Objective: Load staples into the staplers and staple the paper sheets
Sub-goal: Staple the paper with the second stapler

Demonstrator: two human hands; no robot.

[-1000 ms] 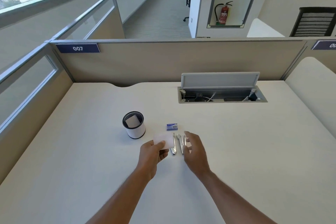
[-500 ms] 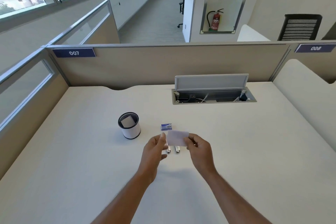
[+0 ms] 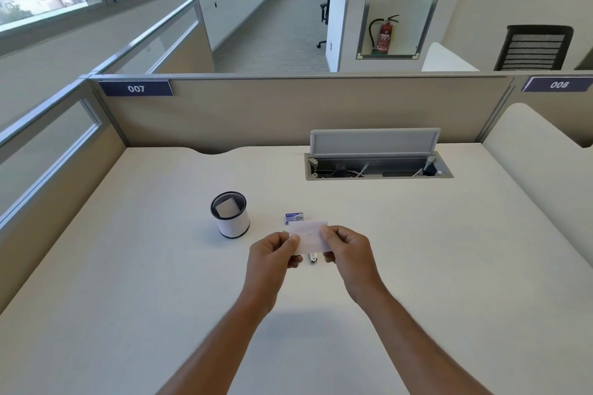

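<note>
A small white paper sheet [image 3: 309, 235] is held up above the desk between both hands. My left hand [image 3: 272, 253] pinches its left edge and my right hand [image 3: 348, 250] pinches its right edge. Under the sheet, the tip of a metal stapler [image 3: 313, 258] shows on the desk; the rest of it is hidden by the paper and my hands. A small blue staple box [image 3: 294, 218] lies just beyond the sheet.
A black-rimmed white pen cup [image 3: 230, 214] holding a folded paper stands to the left. An open cable tray [image 3: 378, 167] with a raised lid sits at the back of the desk [image 3: 449, 266]. Partition walls [image 3: 288, 112] enclose the desk at the back and left.
My left hand lifted the sheet off the desk and my right hand took its other edge. The sheet now hangs over the staplers, hiding most of them.
</note>
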